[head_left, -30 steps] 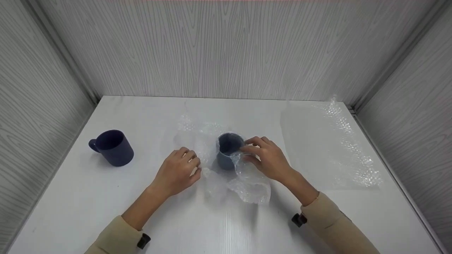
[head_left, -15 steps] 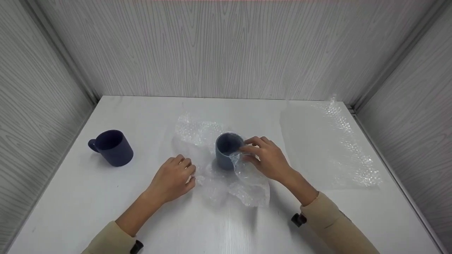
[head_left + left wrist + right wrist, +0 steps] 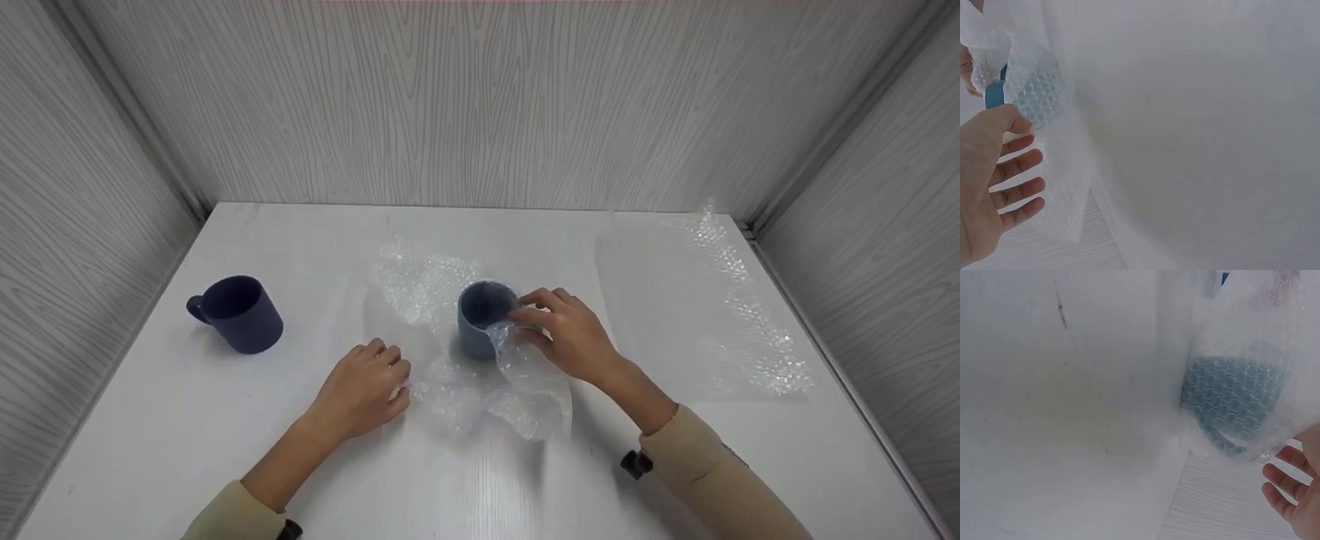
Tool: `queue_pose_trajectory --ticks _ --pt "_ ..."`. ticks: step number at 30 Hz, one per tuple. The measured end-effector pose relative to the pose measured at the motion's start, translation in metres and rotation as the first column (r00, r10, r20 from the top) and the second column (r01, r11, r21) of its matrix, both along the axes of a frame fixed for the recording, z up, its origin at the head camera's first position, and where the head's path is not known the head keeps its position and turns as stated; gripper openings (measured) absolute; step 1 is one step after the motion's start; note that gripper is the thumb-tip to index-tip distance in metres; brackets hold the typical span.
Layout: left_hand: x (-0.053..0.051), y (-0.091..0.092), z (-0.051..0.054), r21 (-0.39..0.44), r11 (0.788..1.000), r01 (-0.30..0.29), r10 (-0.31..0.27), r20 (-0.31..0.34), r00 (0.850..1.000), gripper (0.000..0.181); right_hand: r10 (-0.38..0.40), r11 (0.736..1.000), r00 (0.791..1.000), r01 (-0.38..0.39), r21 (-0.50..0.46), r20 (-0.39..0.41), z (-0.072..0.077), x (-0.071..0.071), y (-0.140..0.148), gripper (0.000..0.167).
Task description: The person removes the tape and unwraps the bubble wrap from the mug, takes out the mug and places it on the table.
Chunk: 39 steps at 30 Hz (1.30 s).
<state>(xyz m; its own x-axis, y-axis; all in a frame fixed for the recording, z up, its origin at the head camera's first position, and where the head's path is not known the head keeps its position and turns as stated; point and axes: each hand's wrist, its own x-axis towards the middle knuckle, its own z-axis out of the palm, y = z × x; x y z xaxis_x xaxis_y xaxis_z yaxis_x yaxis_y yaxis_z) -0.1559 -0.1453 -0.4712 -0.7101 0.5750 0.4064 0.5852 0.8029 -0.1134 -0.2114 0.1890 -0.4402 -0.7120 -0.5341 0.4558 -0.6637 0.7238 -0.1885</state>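
A grey-blue mug stands upright mid-table on a crumpled sheet of bubble wrap. Part of the wrap covers its right side; in the right wrist view the mug shows through the bubbles. My right hand pinches the wrap at the mug's right rim, its fingertips partly hidden. Left of the mug, my left hand pinches the near left edge of the wrap between thumb and index finger. The other fingers are loosely extended in the left wrist view.
A dark blue mug, handle to the left, stands on the table's left side. Another bubble wrap sheet lies flat at the right. Grey wood-grain panels enclose the white table at the back and sides.
My left hand has moved left and toward me, drawing the wrap away from the mug's left side, which is now uncovered. My right hand has stayed at the rim.
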Motion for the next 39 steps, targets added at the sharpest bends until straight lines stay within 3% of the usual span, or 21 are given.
queue_pose_trajectory --ticks 8,19,28,35,39 --pt "0.002 -0.002 0.010 0.021 1.000 0.019 -0.019 -0.024 1.000 0.019 -0.001 1.000 1.000 0.001 0.013 0.014 0.001 0.000 0.000 0.027" --pt "0.003 0.005 0.034 0.077 0.988 0.132 -0.123 -0.110 0.986 0.017 -0.004 1.000 1.000 0.004 0.020 -0.002 0.002 0.001 0.000 0.026" --pt "-0.005 0.029 0.048 0.062 0.976 0.208 -0.194 -0.179 0.965 0.017 0.009 1.000 0.999 -0.008 0.024 -0.037 0.001 0.000 0.001 0.024" --pt "-0.017 0.047 0.049 0.032 0.967 0.254 -0.241 -0.223 0.945 0.018 0.009 0.999 0.999 -0.007 0.033 -0.048 0.002 -0.001 0.000 0.026" --pt "-0.026 0.053 0.050 0.033 0.966 0.257 -0.243 -0.223 0.944 0.016 0.006 0.999 0.999 -0.004 0.039 -0.047 0.002 -0.001 0.000 0.027"
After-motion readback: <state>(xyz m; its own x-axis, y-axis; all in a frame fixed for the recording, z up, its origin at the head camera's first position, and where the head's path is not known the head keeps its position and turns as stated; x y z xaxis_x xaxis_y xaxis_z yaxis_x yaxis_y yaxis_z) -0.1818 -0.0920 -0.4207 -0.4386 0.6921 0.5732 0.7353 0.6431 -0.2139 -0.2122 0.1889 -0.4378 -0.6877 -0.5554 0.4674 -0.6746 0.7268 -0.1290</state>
